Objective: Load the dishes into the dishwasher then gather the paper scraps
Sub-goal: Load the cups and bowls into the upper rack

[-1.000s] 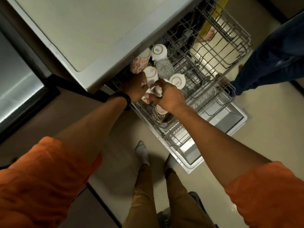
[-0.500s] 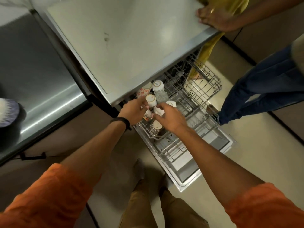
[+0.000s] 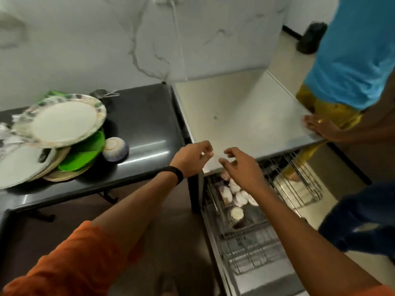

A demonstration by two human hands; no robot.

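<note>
The left hand (image 3: 192, 159) and the right hand (image 3: 243, 170) are hovering near each other, not touching, over the front edge of the dishwasher top (image 3: 235, 112). Both are holding nothing: the left fingers (image 3: 206, 148) are curling loosely inward, and the right fingers (image 3: 227, 162) are spreading, slightly bent, toward the left hand. A black wristband (image 3: 175, 174) is sitting on the left wrist. Beneath the right hand the upper rack (image 3: 297, 189) is standing pulled out, carrying a blurred cluster of pale cups (image 3: 234, 192) and, just in front of them, a dark patterned cup (image 3: 236, 214) showing a pale round end upward. The lower rack (image 3: 245, 255) is lying under it. To the left, the black worktop (image 3: 145, 124) is bearing a tilted stack of plates (image 3: 64, 122) with a green plate (image 3: 85, 153) among them, an overturned bowl (image 3: 115, 149) just beside the stack, and white scraps (image 3: 6, 133) at the far edge, too blurred to make out. Another person's hand (image 3: 318, 129) is resting on the far corner of the dishwasher top, and a leg in dark jeans (image 3: 363, 221) is standing beside the racks.
</note>
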